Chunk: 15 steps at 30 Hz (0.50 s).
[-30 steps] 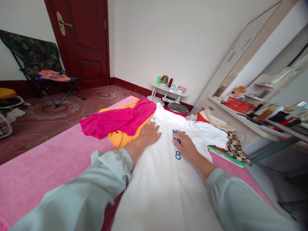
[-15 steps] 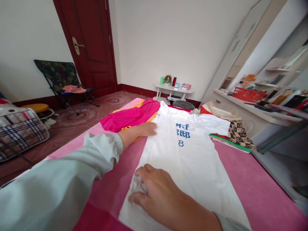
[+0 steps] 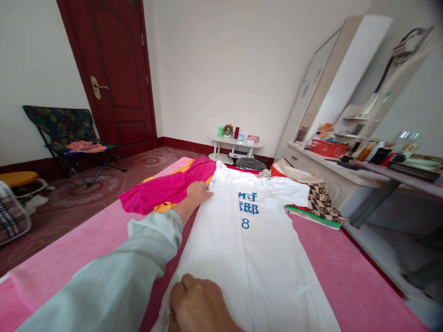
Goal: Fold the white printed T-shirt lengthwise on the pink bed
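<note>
Gripping, as it appears, the white shirt (image 3: pixel 266 272) at its lower left edge, the right hand (image 3: pixel 199 299) is curled closed, having left the blue print (image 3: pixel 252 210) a second ago; the left hand (image 3: pixel 197 192) stays by the upper left edge, pinch or mere rest impossible to tell, so both now attend one side. Shirt lies spread print-up on the pink cover (image 3: pixel 346 263), lightly creased, between a magenta garment (image 3: pixel 166 189) and brown patterned cloth (image 3: pixel 323 200).
</note>
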{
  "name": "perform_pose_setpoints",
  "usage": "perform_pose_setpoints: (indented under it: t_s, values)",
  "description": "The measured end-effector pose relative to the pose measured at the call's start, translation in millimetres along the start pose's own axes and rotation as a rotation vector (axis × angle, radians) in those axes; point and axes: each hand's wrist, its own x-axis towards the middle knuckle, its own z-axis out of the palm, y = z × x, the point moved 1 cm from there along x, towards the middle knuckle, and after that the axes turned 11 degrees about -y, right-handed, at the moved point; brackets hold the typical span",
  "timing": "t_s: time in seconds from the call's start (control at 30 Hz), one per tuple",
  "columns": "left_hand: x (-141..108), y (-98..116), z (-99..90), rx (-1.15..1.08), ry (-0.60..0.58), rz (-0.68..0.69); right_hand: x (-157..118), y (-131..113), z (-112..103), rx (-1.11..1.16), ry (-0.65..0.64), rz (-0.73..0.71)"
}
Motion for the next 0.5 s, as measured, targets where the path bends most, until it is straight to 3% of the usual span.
perform_pose_setpoints:
  t_s: [0.1,0.33,0.5]
  values:
    - [4,5,5.1,0.000,0.018,-0.002,3,-1,-2,0.002,-0.043,0.004]
    - [4,7,12.3,0.026,0.075,0.021,3,-11,-30,0.086,-0.186,-0.026]
    - [5,8,11.3,0.041,0.079,0.022,-1,2,-21,0.166,-0.123,-0.047]
